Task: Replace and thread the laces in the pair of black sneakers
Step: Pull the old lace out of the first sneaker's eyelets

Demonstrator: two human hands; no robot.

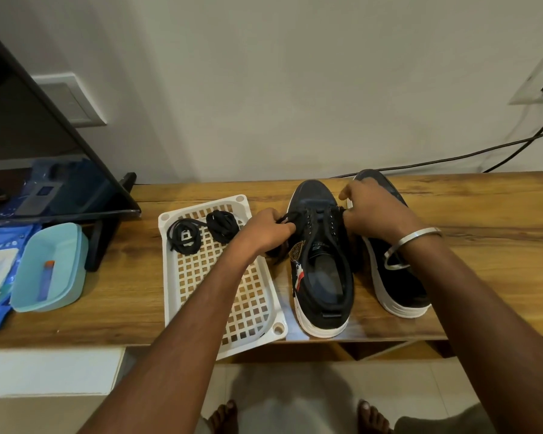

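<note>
Left fingers (275, 228) pinching lace (287, 218), right fingers (347, 192) gripping sneaker (322, 261), spare laces (201, 233) in tray (198, 277) alongside

On the wooden counter (452, 208), my left hand (265, 230) pinches a black lace (284, 219) at the near black white-soled sneaker (322, 267); my right hand (373, 208) grips its other side. A white perforated plastic tray (251, 308) holds spare coiled black laces (221, 225).

Both bare forearms are reaching forward and slightly inward from the bottom of the view. The left hand (268, 228) is curling its fingers, knuckles up, pinching a black lace end. The right hand (375, 208) is arching downward with bent fingers, thumb sticking out to the left; whether it is gripping anything is hidden from view
</note>
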